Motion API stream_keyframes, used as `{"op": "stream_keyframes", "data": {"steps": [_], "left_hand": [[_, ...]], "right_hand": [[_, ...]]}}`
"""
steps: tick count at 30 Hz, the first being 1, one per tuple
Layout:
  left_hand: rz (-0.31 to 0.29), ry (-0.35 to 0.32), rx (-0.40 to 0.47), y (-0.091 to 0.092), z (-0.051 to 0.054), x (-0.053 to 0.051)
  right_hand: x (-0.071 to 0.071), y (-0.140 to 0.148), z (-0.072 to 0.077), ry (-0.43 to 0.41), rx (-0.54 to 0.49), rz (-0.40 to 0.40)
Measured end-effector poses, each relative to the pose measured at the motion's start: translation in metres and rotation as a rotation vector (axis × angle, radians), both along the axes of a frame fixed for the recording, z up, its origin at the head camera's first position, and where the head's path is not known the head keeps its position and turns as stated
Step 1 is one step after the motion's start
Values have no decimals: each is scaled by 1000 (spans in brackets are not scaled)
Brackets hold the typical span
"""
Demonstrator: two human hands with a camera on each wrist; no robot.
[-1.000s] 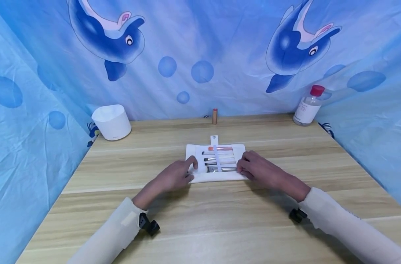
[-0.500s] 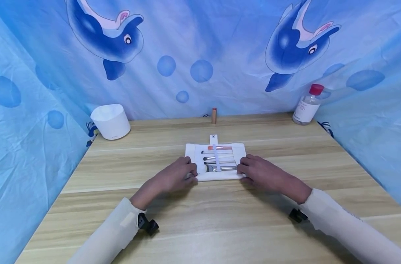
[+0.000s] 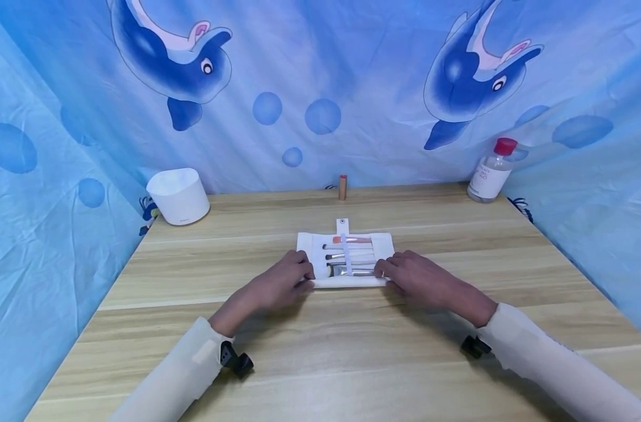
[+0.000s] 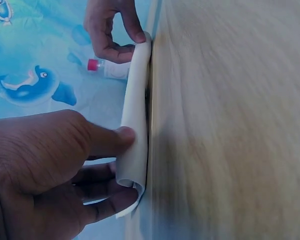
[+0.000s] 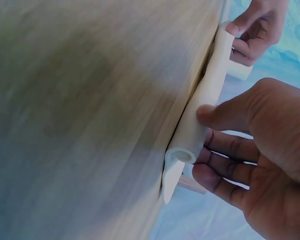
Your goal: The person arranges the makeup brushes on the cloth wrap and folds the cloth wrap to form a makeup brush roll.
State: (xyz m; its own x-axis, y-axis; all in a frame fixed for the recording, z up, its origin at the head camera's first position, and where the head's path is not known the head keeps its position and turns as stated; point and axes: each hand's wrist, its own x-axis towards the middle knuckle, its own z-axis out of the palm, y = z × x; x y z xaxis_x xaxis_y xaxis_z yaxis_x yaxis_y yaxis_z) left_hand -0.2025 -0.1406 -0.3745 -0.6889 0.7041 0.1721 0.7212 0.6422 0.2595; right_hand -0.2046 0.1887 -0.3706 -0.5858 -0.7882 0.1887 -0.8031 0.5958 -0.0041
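A white makeup brush roll lies partly unrolled on the table, its near edge curled into a tube. Several makeup brushes lie across it under a pale elastic band, and a snap strap sticks out from its far side. My left hand grips the left end of the curled edge. At the right end, my right hand holds the same edge. In the left wrist view, the left thumb presses on the rolled tube with fingers behind it. The right wrist view shows the right thumb likewise on the tube.
A white cup-like container stands at the back left of the wooden table. A small brown tube with a reddish top is upright at the back middle. At the back right stands a clear red-capped bottle; a dolphin-print curtain hangs behind.
The near edge of the brush roll has curled further over toward the brushes. My left fingers have closed onto that edge, and my right hand has shifted slightly left.
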Motion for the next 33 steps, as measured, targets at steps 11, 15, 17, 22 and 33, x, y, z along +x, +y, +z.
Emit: {"op": "stream_keyframes", "data": {"steps": [11,15,17,22,33], "left_hand": [[80,-53,105,0,-5,-5],[157,-170,182,2,-8,-8],[188,-214,210,2,-9,-8],[187,-201,213,2,-10,-9],[199,-106,215,2,-11,-10]], "right_hand": [[0,-3,-2,-179,-43,-85],[-4,-3,-3,-234,-85,-103],[-4,-3,-3,-249,-106,-107],[-4,-3,-5,-248,-142,-111],[-4,-1,-8,-121,-203,-138]]}}
